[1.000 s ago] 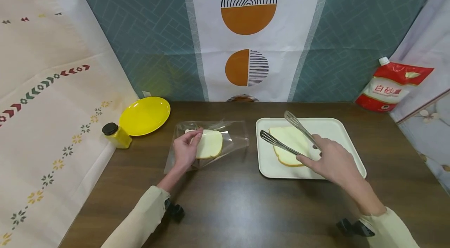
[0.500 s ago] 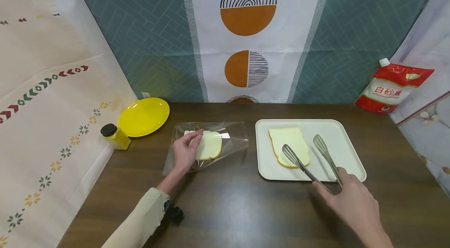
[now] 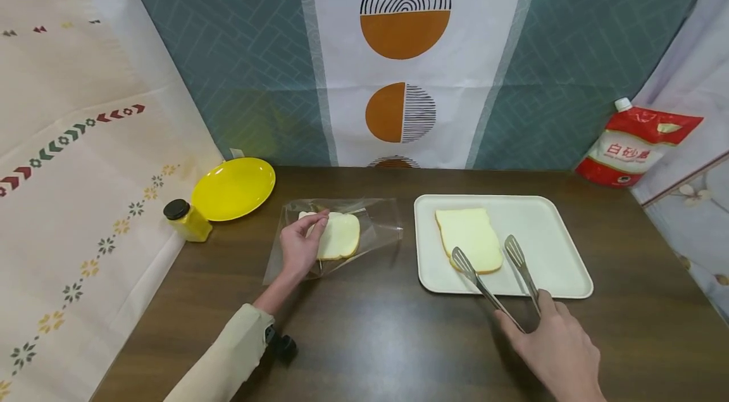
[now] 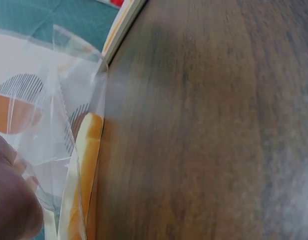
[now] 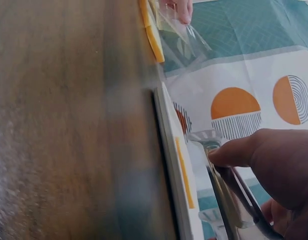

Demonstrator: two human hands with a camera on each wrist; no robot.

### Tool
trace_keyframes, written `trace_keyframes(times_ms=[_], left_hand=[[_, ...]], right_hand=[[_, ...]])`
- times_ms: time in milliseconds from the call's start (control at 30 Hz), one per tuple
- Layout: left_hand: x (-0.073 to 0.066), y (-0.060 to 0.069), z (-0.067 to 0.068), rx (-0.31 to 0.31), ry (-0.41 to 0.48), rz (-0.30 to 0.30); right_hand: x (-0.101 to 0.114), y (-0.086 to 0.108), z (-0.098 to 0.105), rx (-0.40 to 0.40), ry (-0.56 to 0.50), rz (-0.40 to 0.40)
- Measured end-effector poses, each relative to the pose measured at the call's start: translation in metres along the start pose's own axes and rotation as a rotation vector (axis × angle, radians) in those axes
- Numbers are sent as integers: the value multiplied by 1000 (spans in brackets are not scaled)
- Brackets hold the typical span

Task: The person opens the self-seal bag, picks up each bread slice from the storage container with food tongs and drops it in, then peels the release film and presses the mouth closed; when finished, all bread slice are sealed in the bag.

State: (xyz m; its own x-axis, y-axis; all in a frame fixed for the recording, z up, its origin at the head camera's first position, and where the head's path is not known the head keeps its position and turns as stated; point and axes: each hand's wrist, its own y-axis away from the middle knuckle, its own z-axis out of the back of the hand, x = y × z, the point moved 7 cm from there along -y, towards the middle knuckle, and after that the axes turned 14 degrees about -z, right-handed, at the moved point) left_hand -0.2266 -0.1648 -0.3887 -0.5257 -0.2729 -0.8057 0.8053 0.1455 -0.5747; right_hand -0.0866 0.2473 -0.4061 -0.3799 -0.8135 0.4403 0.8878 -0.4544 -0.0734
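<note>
At the left, a flower-patterned cloth [image 3: 122,250] slopes down to the brown table [image 3: 364,345]. Beside it stands a yellow jar [image 3: 193,226] with a black lid, just in front of a yellow plate [image 3: 233,189]. At the far right, a red-and-white pouch [image 3: 635,145] with a white cap leans at the back corner.

Right of the plate, a clear plastic bag [image 3: 384,219] lies on the table with one bread slice [image 3: 340,240] inside. Further right, a white tray [image 3: 549,225] holds a second slice [image 3: 469,234] flat in its left half.

The left hand [image 3: 300,247] pinches the bag's film between thumb and fingertips, hiding part of the bagged bread. The right hand [image 3: 560,348] grips metal tongs [image 3: 481,283], their arms spread: the left tip overlaps the second slice's lower corner, whether touching cannot be told; the right tip is over bare tray.
</note>
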Motion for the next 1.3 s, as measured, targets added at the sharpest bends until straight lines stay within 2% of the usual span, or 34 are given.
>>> trace_keyframes(times_ms=[400, 567, 633, 733, 967, 1100, 1200, 1300], left_hand=[[0, 0, -2, 13, -62, -7], [24, 0, -1, -1, -57, -12], [35, 1, 0, -7, -49, -3], [41, 1, 0, -10, -41, 7], [40, 0, 0, 13, -72, 9], [40, 2, 0, 9, -71, 23], [39, 2, 0, 0, -52, 14], [39, 2, 0, -10, -30, -2]], right_hand=[[8, 5, -9, -54, 16, -7], [13, 5, -12, -88, 21, 6], [14, 5, -15, -72, 29, 3], [16, 4, -19, -27, 45, -13], [27, 1, -27, 30, 67, -16], [31, 2, -30, 17, 69, -4], [33, 3, -31, -13, 67, 11], [33, 2, -33, -1, 74, 22]])
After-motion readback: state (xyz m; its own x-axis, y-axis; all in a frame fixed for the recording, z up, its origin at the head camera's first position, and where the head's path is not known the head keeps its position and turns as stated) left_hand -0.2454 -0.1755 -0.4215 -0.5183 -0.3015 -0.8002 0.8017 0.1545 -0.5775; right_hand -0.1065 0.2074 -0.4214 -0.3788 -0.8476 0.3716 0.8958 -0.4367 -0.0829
